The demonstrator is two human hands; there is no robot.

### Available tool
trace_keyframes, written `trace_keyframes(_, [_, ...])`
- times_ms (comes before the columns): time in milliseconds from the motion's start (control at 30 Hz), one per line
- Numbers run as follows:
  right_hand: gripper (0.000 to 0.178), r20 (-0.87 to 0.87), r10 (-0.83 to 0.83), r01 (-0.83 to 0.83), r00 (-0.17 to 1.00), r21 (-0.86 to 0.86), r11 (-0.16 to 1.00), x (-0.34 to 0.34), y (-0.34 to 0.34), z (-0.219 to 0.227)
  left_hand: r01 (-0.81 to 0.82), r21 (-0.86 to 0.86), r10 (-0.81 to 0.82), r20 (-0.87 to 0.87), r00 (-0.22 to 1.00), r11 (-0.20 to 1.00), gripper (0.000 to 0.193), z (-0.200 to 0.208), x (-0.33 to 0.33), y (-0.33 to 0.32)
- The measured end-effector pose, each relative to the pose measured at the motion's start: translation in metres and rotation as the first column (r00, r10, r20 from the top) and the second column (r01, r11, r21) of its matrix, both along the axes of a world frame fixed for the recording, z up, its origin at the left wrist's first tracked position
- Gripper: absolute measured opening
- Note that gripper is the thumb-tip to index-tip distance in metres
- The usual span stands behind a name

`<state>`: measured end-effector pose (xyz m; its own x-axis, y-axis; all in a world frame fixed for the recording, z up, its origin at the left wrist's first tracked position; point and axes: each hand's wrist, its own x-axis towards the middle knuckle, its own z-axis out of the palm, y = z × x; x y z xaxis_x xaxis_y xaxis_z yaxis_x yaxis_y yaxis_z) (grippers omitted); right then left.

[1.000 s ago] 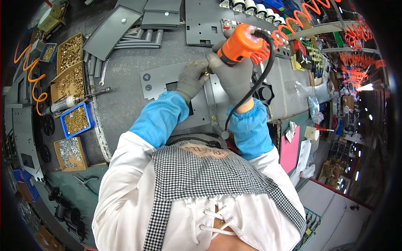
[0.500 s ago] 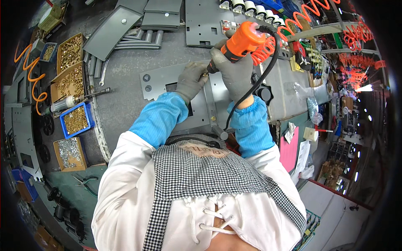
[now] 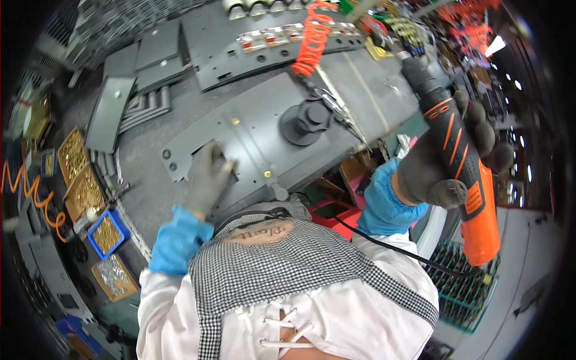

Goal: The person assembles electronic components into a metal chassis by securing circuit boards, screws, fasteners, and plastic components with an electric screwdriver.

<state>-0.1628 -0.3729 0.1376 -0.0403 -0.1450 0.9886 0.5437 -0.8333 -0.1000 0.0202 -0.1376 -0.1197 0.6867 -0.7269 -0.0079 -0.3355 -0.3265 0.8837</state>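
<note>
My right hand (image 3: 425, 171), in a grey glove, is closed around the body of an orange and black power screwdriver (image 3: 483, 207). It holds the tool off to the right of the bench, tip pointing up and away. My left hand (image 3: 205, 179), also gloved and slightly blurred, rests on a grey metal plate (image 3: 264, 108) beside its rectangular cutout, thumb apart from the fingers. Along a narrow grey strip (image 3: 249, 144) on the plate sit two brass screws, a far one (image 3: 235, 121) and a near one (image 3: 267, 174). A black lobed knob (image 3: 307, 120) stands farther right.
Cartons of brass screws (image 3: 73, 157), a blue tray of screws (image 3: 108, 235) and a carton of washers (image 3: 114, 277) stand on the left. More grey panels (image 3: 111, 114) lie at the back left. A coiled orange hose (image 3: 313, 42) hangs over the bench; a green crate (image 3: 462, 288) is lower right.
My right hand has swung the power screwdriver off the plate to the right. My left hand has come away from the screw toward the left. The view has turned rightward.
</note>
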Motion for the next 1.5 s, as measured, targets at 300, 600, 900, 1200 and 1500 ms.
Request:
trace_keyframes(300, [0.081, -0.628, 0.148, 0.439, 0.764, 0.674, 0.594, -0.145, -0.008, -0.111, 0.142, 0.584, -0.416, 0.366, 0.833, 0.799, 0.054, 0.002, -0.071, 0.009])
trace_keyframes(600, [0.071, 0.025, 0.689, -0.207, 0.725, 0.961, 0.182, -0.156, -0.019, -0.146, 0.222, 0.376, -0.356, 0.338, 0.871, 0.9, 0.051, 0.113, -0.054, -0.004])
trace_keyframes(900, [0.072, 0.527, 0.728, -0.642, 0.438, 0.751, -0.157, -0.152, -0.029, -0.156, 0.491, 0.445, -0.405, -0.279, 0.871, 0.749, 0.047, 0.185, 0.013, -0.011])
trace_keyframes(1200, [0.076, 0.776, 0.613, -0.662, 0.149, 0.539, -0.521, -0.129, -0.005, -0.166, 0.581, 0.318, -0.414, -0.46, 0.786, 0.749, 0.024, 0.11, 0.067, 0.01])
trace_keyframes(1500, [0.076, 0.372, 0.823, -0.452, 0.43, 0.877, -0.161, -0.098, 0.013, -0.135, 0.477, 0.475, -0.448, -0.181, 0.875, 0.74, 0.03, 0.137, 0.094, 0.032])
